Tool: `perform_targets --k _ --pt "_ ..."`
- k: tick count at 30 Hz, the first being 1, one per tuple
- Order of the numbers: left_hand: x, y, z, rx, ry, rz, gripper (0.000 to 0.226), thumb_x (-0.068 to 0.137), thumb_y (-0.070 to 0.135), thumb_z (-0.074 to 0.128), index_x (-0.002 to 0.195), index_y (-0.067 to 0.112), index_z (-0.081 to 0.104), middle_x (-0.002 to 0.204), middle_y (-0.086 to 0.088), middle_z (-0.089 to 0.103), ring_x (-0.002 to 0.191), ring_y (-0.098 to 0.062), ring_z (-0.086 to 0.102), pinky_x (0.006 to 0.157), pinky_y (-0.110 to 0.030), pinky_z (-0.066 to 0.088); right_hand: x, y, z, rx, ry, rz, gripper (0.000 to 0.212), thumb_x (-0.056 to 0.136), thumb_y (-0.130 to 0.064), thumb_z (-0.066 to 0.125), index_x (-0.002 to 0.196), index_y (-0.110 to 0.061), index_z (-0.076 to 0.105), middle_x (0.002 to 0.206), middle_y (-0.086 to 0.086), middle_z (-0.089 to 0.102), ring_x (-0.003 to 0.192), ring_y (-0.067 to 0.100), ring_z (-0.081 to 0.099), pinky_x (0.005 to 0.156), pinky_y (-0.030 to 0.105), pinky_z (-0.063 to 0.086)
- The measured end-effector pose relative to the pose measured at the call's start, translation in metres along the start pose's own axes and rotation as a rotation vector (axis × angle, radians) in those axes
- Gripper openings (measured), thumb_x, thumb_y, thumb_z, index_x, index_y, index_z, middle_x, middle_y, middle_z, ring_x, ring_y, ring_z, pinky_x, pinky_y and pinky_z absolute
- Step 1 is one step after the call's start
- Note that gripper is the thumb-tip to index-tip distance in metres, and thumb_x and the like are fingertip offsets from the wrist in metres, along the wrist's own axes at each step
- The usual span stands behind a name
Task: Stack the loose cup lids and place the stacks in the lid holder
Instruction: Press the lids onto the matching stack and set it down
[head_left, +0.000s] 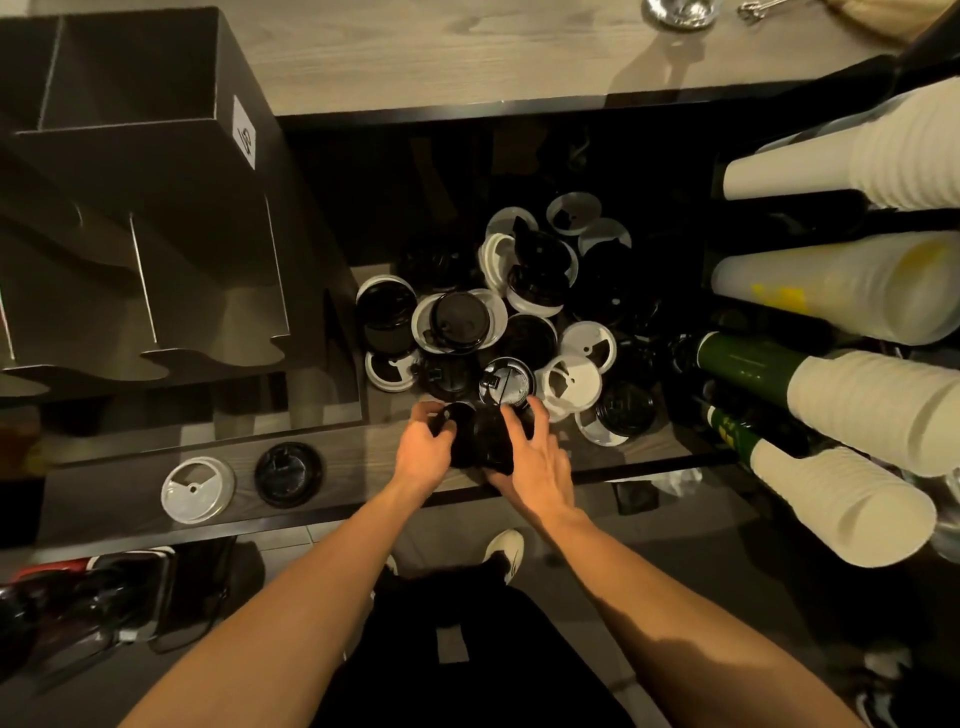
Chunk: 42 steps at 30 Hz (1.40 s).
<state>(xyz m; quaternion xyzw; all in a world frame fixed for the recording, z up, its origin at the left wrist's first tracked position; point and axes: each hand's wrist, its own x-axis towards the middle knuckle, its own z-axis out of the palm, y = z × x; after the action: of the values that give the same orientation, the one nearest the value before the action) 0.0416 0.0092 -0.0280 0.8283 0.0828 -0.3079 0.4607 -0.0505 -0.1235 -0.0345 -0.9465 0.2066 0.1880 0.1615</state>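
Left hand (423, 447) is down at the near edge of the heap, fingers curled round one side of a bundle of black plastic cup lids (480, 441). Right hand (540, 462) is on the other side, fingers spread and bent over the same bundle. Both are clamped on it, squeezing from either side. That reads to me as nesting lids into one another, with the two-sided grip keeping the rims lined up. How many are in there I cannot tell, black on black.

The bundle is held low, just above the dark wooden shelf (363, 447), so a slip would not send lids far.

Just beyond the fingertips lies the loose pile of round black and translucent white lids (493, 322), tumbled every way, some face up, some flipped, plenty left to sort. Nearer, off to the left, a single translucent white lid (197, 488) and a single black lid (288, 473) sit side by side, not touching, possibly seeds for two stacks by kind.

Further left stands the dark grey slotted lid holder (156, 260), well apart from the hands, its scalloped fronts facing this way for easy loading.

Off right, sleeves of white paper cups (883, 405) lie on their sides.
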Motion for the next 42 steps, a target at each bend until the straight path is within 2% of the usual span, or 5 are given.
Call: perform_targets --k 12,20,27,33,42 --pt "-0.002 -0.012 -0.04 -0.087 0.173 -0.033 0.03 0.098 0.017 0.059 0.128 0.017 0.057 0.121 -0.006 0.068 0.113 -0.022 0.064 0.099 -0.04 0.053 -0.004 -0.016 -0.009 0.335 0.146 -0.052 0.089 0.078 -0.048 0.078 0.151 -0.026 0.033 0.157 -0.004 0.011 0.144 0.02 0.029 0.107 0.043 0.043" --pt "-0.015 -0.002 -0.031 -0.563 -0.061 -0.208 0.033 0.101 0.041 0.053 0.095 0.021 0.078 0.095 -0.002 0.078 0.103 -0.021 0.069 0.098 -0.041 0.052 0.001 -0.05 0.0 0.509 0.018 -0.118 0.068 0.094 -0.053 0.059 0.152 -0.031 0.032 0.158 -0.008 0.021 0.14 0.019 0.037 0.107 0.042 0.044" --pt "-0.025 -0.002 -0.033 -1.004 -0.19 -0.337 0.062 0.094 0.067 0.048 0.125 0.017 0.068 0.122 -0.009 0.073 0.12 -0.025 0.065 0.107 -0.042 0.048 0.002 -0.074 -0.005 0.737 -0.012 -0.16 0.075 0.088 -0.066 0.052 0.153 -0.035 0.029 0.152 -0.008 0.025 0.135 0.016 0.041 0.107 0.045 0.046" --pt "-0.032 0.014 -0.049 -1.041 -0.349 -0.323 0.053 0.097 0.057 0.051 0.122 0.014 0.07 0.118 -0.013 0.073 0.107 -0.026 0.071 0.089 -0.04 0.054 0.0 -0.075 -0.011 0.563 0.048 -0.269 0.076 0.094 -0.066 0.027 0.155 -0.022 0.032 0.157 0.0 0.029 0.139 0.02 0.037 0.113 0.044 0.038" --pt "-0.049 -0.01 -0.084 -0.969 -0.304 -0.29 0.064 0.093 0.064 0.05 0.133 0.015 0.064 0.128 -0.015 0.069 0.122 -0.03 0.063 0.105 -0.051 0.049 0.003 -0.093 -0.04 0.538 -0.023 -0.323 0.069 0.086 -0.066 0.061 0.144 -0.039 0.038 0.127 -0.009 0.046 0.116 0.009 0.047 0.091 0.033 0.041"
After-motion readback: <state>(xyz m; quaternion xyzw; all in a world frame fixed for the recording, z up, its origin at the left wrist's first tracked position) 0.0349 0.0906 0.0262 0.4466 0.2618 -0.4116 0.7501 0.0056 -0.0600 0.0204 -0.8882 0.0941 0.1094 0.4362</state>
